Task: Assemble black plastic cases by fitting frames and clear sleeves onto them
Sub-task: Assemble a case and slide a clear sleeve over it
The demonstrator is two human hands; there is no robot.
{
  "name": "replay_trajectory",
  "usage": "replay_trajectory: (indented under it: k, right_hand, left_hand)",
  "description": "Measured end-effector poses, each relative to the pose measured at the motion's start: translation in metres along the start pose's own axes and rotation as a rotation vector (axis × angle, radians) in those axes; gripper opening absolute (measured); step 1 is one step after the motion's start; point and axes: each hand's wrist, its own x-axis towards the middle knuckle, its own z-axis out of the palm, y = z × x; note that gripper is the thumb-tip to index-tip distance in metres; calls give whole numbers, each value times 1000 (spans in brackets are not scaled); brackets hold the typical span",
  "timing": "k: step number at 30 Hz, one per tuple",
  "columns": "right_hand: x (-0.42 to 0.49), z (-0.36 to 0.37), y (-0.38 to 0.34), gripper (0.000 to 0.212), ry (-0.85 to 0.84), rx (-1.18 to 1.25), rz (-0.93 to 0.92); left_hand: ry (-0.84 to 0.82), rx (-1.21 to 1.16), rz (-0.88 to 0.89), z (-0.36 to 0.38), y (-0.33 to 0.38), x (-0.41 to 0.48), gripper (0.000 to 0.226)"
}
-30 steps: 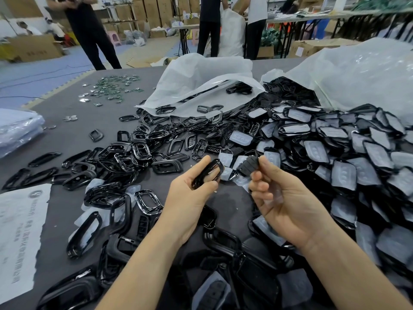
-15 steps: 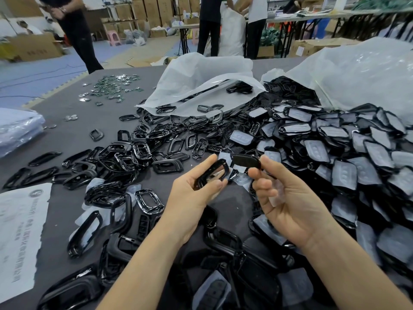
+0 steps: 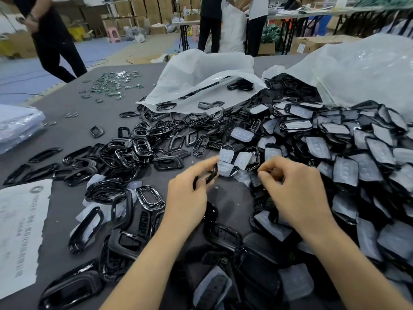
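Right hand (image 3: pixel 297 193) now faces palm-down, lower than half a second ago | our left hand (image 3: pixel 185 198) pinches the black frame (image 3: pixel 211 174) at its fingertips | right fingers (image 3: pixel 266 173) curl, blurred: we cannot tell on what | frame likely light, stiff, slick; we hold its rim.

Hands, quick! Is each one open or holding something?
Left hand: pinches a black frame.
Right hand: curled up, too blurred to tell if it holds anything.

Printed paper sheet (image 3: pixel 20 231), cardboard boxes (image 3: pixel 154 10) behind
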Motion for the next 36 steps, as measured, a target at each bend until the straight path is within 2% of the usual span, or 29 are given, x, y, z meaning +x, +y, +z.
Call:
replay_trajectory:
  k: [2,5,10,15,19,23,28,32,34,36]
  right_hand:
    - [1,-2,3,14,-58,-149,-2]
    - [2,4,5,30,-163,-287,19]
    - [4,7,5,28,-197,-332,30]
    - [4,11,0,40,-199,-387,-24]
    - [3,16,-3,26,-103,-378,-96]
    - [0,12,-2,14,-46,-238,-32]
    - [-1,9,0,15,-55,-146,94]
    - [3,8,5,12,101,-74,34]
    - [6,6,6,10,61,199,48]
    - [8,5,3,11,-50,521,102]
  left_hand:
    - [-3,169,81,2,-5,-2,49]
    - [-13,241,108,5,-7,-3,41]
    - [-32,271,111,7,-4,-3,33]
    - [-62,313,129,7,-4,-4,32]
    - [-61,267,118,7,-3,-4,31]
    - [-45,199,102,8,-4,-4,31]
    - [-66,189,95,8,-6,-4,31]
    - [-63,132,60,6,-3,-5,38]
    - [-57,30,0,5,-1,-4,42]
    - [-67,-110,-64,5,4,-3,45]
